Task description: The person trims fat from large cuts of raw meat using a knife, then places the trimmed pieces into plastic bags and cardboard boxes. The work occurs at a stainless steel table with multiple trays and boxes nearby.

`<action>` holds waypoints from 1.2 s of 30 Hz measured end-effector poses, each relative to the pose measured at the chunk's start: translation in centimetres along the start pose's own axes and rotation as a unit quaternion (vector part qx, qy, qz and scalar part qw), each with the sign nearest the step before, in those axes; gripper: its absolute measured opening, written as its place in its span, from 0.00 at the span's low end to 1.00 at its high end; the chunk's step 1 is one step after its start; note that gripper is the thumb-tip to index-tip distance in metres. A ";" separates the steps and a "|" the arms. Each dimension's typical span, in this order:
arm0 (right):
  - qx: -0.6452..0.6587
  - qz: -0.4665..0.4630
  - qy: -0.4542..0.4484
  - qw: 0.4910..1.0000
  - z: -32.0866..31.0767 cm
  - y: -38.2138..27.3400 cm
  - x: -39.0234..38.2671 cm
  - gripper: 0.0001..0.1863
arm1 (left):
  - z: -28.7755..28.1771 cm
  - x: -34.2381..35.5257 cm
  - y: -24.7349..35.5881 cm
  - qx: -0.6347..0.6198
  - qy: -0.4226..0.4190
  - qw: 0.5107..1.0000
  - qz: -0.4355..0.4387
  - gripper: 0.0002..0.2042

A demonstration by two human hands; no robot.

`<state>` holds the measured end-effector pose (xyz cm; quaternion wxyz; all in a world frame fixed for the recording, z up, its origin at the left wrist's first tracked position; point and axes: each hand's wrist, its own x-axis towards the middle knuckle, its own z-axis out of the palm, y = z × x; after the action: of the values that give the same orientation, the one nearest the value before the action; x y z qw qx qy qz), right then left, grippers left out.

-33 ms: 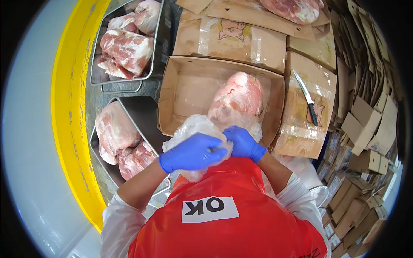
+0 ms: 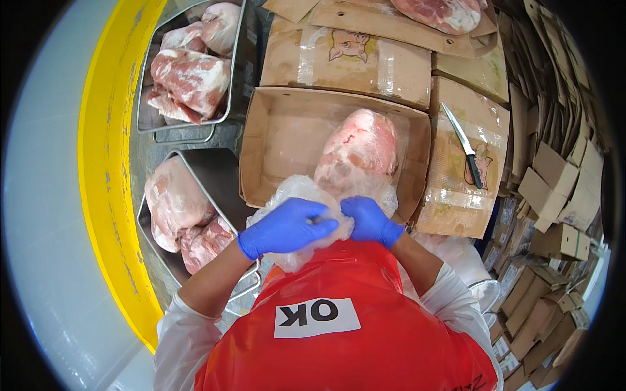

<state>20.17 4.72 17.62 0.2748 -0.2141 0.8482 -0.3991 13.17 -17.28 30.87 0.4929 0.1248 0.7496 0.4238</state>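
Both my hands wear blue gloves and meet at the near side of an open cardboard box (image 2: 274, 124). Crumpled clear plastic bag film (image 2: 297, 190) bunches around my left hand (image 2: 287, 228), whose fingers are curled closed on it. My right hand (image 2: 370, 220) pinches the same film just to the right, its fingertips partly hidden. A large pale pink piece of meat (image 2: 362, 140) lies in the right part of the box. Film covers its near end.
Two metal tubs (image 2: 233, 78) (image 2: 218, 182) of raw meat stand at left, beside a yellow curb (image 2: 101, 150). A knife (image 2: 466, 150) with a black handle lies on a closed carton (image 2: 450, 208) at right. More meat (image 2: 447, 14) rests on cardboard at the back. Flattened cartons (image 2: 554, 72) are stacked far right.
My left hand has shifted very slightly up and to the left, still on the film. The meat and box hold their places.
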 end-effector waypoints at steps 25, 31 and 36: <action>-0.008 0.277 0.373 0.885 9.3 13.3 -9.1 0.72 | 0.7 9.8 -14.5 -0.119 0.076 0.988 -0.057 0.21; 0.117 0.415 0.272 0.860 11.0 16.3 -5.5 0.59 | 3.1 15.0 -17.1 -0.454 0.128 0.874 -0.116 0.22; 0.141 0.450 0.257 0.844 13.3 16.7 -8.5 0.25 | 5.5 15.0 -15.2 -0.585 -0.036 0.808 -0.055 0.19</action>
<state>32.64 12.11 -0.23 0.2239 0.3420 0.8261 -0.3878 14.07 -14.59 8.99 0.5219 -0.2138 0.3469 0.7494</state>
